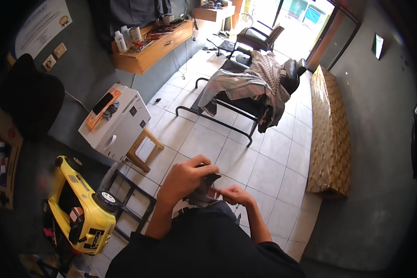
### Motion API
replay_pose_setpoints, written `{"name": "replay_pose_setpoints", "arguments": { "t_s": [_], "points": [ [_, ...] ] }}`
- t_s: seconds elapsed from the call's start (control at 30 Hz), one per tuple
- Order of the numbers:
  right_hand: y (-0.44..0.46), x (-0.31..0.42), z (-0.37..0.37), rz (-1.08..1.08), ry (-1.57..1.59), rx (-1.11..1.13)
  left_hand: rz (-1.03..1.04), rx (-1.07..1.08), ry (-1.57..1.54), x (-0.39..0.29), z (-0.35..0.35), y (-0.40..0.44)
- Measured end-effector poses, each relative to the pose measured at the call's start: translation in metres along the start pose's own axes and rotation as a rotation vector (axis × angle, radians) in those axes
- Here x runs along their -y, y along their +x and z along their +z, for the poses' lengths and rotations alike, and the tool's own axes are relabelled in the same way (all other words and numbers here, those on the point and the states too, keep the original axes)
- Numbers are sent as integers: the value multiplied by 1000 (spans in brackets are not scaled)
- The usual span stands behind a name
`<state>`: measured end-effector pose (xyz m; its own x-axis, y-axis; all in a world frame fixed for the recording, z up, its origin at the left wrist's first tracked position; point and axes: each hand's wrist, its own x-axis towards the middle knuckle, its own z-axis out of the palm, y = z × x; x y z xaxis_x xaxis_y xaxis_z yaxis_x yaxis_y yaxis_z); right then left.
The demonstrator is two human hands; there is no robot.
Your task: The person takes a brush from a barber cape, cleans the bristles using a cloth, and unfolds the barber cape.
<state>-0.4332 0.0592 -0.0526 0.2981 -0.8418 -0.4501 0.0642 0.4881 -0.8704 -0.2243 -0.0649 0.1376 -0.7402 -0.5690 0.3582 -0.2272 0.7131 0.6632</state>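
Observation:
My left hand (pixel 183 178) is raised before my body, its fingers closed on a limp grey-and-black cloth item (pixel 200 195). The cloth hangs below the palm, and a darker edge of it shows by the fingertips. Lower and to the right, my right hand (pixel 236 195) is curled with its fingers pinched together beside the cloth. What sits in that pinch, if anything, is too small to make out. Part of the cloth is hidden behind my left hand.
A black reclining chair (pixel 234 99) draped with grey cloths stands ahead. To the left are a white cabinet (pixel 132 123), a brown stool (pixel 146 150) and a yellow toy car (pixel 85 204). A wooden shelf (pixel 157 48) holds bottles. A patterned bench (pixel 329 139) lines the right wall.

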Motion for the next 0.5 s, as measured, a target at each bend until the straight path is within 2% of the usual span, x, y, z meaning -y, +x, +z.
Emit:
{"name": "replay_pose_setpoints", "arguments": {
  "t_s": [0.07, 0.1, 0.2, 0.3, 0.33, 0.4, 0.5],
  "points": [
    [0, -21, -3, 312, -365, -58, 44, -136, 35, -1, -8, -2],
    [5, -51, -11, 242, -672, -136, 73, -191, 51, 0, -10, -3],
    [4, -80, -19, 356, -1178, -452, 182, -319, 77, -2, -15, -2],
    [9, -66, -33, 74, -834, -627, 285, -347, 98, -3, -17, -1],
    [4, -31, -24, 24, -578, -601, 299, -324, 126, -2, -15, -3],
    [-8, 28, -11, -68, -45, -375, 339, -325, 152, -2, -10, -3],
    [-12, 62, 13, -376, 177, -32, 399, -418, 137, -7, -4, 0]
  ]
}}
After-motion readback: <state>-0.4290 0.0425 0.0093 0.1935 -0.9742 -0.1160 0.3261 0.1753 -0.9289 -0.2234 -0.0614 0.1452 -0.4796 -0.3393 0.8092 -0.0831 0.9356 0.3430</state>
